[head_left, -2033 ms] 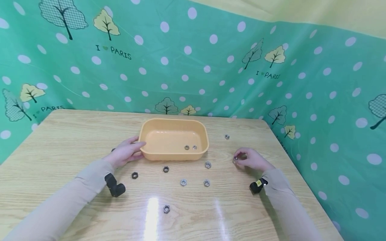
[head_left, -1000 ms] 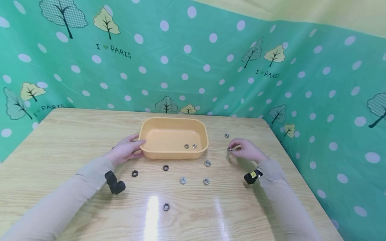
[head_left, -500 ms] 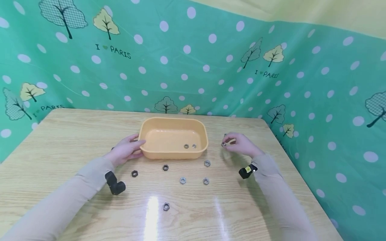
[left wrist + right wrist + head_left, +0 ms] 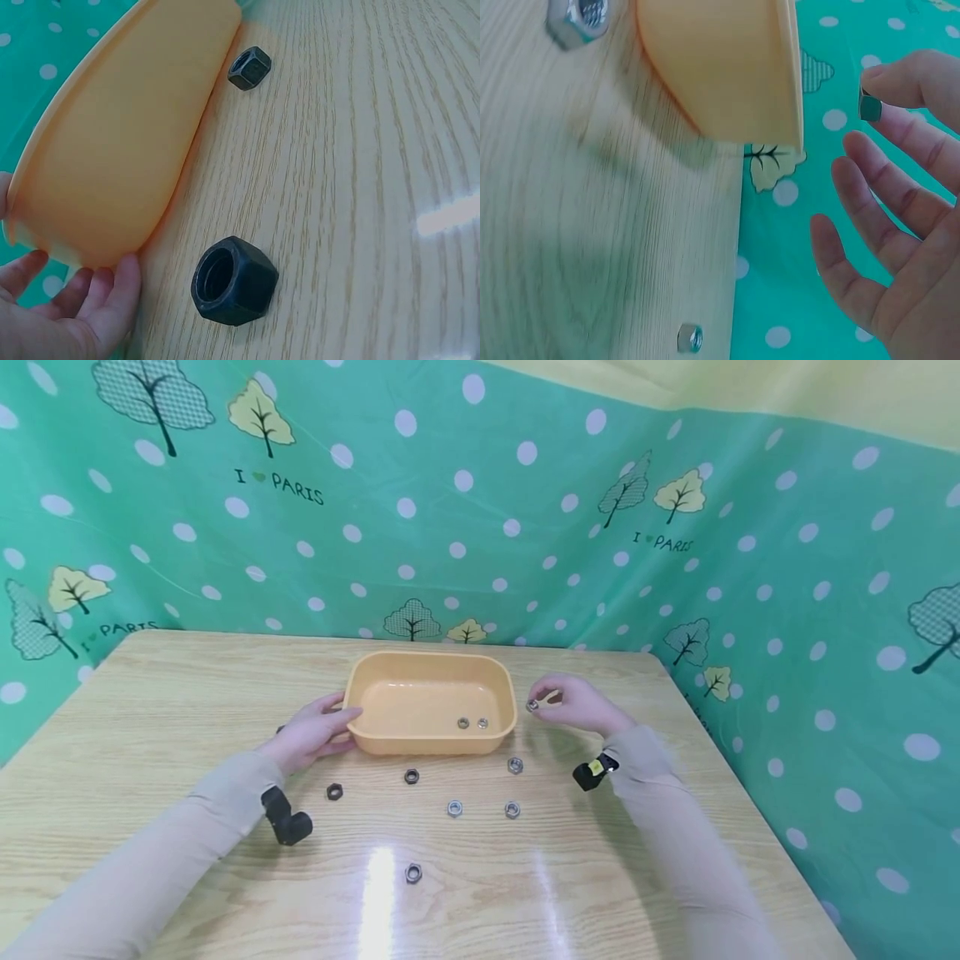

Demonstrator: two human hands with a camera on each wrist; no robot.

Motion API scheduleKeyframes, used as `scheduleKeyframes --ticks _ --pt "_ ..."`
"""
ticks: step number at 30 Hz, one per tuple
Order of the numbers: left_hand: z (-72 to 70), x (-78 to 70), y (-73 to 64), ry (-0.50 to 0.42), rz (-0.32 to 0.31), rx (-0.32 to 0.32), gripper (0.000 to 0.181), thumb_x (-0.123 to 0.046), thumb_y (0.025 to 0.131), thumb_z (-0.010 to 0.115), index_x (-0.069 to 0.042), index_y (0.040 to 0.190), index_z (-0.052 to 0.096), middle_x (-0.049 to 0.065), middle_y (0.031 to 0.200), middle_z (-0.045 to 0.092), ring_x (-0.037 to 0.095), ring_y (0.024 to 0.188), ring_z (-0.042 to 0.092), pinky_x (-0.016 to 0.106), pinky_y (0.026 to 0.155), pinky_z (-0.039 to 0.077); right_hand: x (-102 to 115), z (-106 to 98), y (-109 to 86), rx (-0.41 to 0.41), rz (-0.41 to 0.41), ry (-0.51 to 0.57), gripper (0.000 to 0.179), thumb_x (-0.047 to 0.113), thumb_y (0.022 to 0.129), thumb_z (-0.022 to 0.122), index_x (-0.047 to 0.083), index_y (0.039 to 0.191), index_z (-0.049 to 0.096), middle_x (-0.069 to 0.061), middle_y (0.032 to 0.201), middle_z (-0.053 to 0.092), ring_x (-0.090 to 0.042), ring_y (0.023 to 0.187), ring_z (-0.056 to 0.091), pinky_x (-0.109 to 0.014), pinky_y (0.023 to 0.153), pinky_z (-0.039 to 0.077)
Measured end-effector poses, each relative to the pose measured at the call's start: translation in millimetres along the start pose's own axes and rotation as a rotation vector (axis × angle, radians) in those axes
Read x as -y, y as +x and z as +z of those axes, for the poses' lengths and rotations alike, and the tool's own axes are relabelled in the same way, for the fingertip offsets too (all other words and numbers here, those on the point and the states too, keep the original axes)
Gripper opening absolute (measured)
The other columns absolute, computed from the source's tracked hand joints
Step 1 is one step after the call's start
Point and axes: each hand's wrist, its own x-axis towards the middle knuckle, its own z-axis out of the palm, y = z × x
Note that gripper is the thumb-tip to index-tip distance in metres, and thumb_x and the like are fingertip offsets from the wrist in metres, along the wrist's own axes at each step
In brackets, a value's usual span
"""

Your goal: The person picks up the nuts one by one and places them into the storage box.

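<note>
In the head view, the left hand grips the near end of the pale orange basin, thumb over the rim. The right hand, just beyond the basin's other end, pinches a small metal nut at its fingertips.

In the left wrist view, a black hexagonal nut lies beside the left fingers.

In the right wrist view, thumb and forefinger clasp the small nut, one face dark greenish; the other fingers spread loosely.
</note>
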Motion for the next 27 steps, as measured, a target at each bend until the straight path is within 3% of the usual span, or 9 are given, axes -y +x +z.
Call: scheduleKeyframes --ticks 12,20,27 --pt "-0.2 0.0 -1.1 -0.007 -0.02 -0.014 0.074 -0.029 0.1 0.047 -0.007 0.152 -0.001 0.026 0.151 0.022 0.037 0.137 0.032 0.033 0.106 0.045 15 16 16.7 0.034 -0.012 -0.007 0.021 0.008 0.08 0.069 0.004 0.101 0.068 -0.008 0.103 0.068 -0.023 0.101 0.059 -0.046 0.098 0.051" --pt "-0.1 -0.4 -0.7 -0.012 -0.027 -0.02 0.075 -0.03 0.099 0.048 -0.008 0.152 0.0 0.025 0.152 0.023 0.033 0.134 0.037 0.03 0.103 0.047 22 27 23.4 0.049 -0.043 -0.045 0.017 0.008 0.08 0.07 0.007 0.096 0.068 -0.005 0.099 0.067 -0.021 0.098 0.059 -0.043 0.094 0.052" --pt "0.6 -0.1 -1.5 -0.013 -0.03 -0.022 0.075 -0.029 0.099 0.048 -0.008 0.152 0.0 0.025 0.152 0.023 0.032 0.133 0.038 0.026 0.099 0.05 28 34 29.0 0.045 -0.067 -0.097 0.014 0.009 0.08 0.07 0.011 0.094 0.067 -0.004 0.103 0.067 -0.024 0.105 0.059 -0.043 0.101 0.047"
